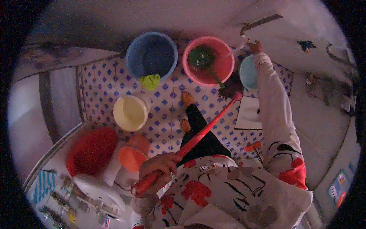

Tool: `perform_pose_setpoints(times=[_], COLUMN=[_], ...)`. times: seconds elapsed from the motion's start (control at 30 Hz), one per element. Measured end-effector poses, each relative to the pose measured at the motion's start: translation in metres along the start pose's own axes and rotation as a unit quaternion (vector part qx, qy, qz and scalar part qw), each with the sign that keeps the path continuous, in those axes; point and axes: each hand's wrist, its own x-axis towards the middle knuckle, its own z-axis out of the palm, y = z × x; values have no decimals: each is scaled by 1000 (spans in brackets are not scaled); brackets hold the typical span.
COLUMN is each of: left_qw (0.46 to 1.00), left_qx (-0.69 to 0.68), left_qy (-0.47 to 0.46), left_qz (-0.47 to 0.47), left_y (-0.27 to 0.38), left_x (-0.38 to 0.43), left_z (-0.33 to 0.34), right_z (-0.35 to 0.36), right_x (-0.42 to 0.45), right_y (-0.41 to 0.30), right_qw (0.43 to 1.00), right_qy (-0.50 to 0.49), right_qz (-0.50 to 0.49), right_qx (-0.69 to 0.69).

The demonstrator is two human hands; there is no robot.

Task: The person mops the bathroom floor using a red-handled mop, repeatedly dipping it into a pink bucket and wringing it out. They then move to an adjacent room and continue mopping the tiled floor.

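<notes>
My left hand [160,170] grips the upper part of a red pole [200,134]. The pole slants down to a dark-bristled head [231,88] on the floor, beside a pink tub [185,61]. My right hand [256,47] is stretched out to a wall tap [245,37], its fingers at the tap and partly blurred. A pale stream runs from the tap towards the pink tub. Inside that tub lies a round green thing [202,56] with a green handle [217,77] leaning over the rim. A light blue bucket [248,71] stands below my right forearm, which partly hides it.
A blue tub [130,57] has a yellow-green cloth [150,81] over its rim. Nearer stand a cream bucket [144,110], an orange container [133,157] and a large red container [91,151] by a white washbasin [100,191]. A white floor panel [247,114] and an orange-headed tool [253,146] lie right.
</notes>
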Motion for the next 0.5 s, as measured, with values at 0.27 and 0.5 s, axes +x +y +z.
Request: perform_pose_setpoints(times=[0.27, 0.5], left_qw=[998, 999], left_qx=[8, 34], left_qy=[62, -8], left_qz=[-12, 6], left_y=[-4, 4], left_x=[17, 49], left_z=[4, 5], right_z=[-19, -27], right_x=[8, -45], right_y=[-84, -84], right_qw=[989, 604], right_qy=[-17, 19], right_qz=[25, 231], right_qx=[146, 763])
